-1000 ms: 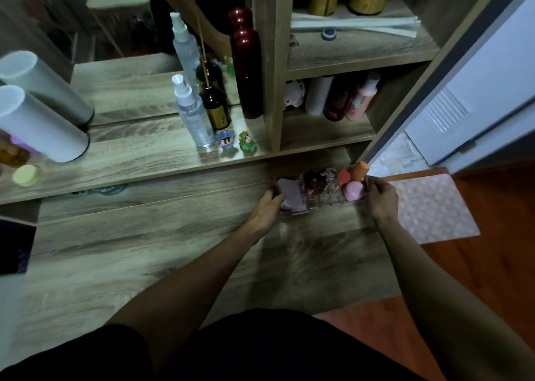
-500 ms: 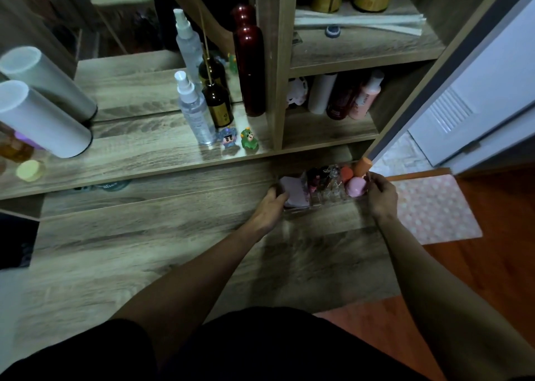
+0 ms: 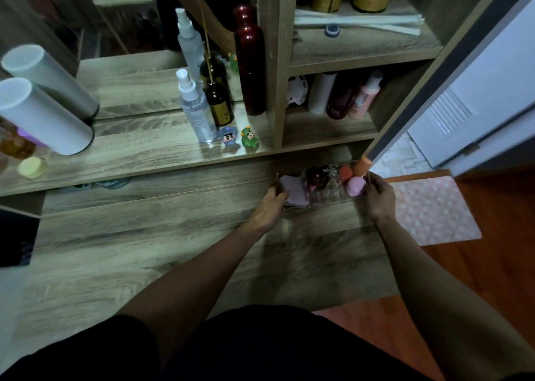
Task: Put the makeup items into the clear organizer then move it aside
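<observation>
The left hand (image 3: 270, 204) and right hand (image 3: 379, 195) gripped opposite ends of the clear organizer (image 3: 324, 195), its long axis running between them.

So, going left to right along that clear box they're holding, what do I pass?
Left hand → pale lilac item → dark lipstick tubes → pink sponge → right hand, all within the clear organizer.
</observation>
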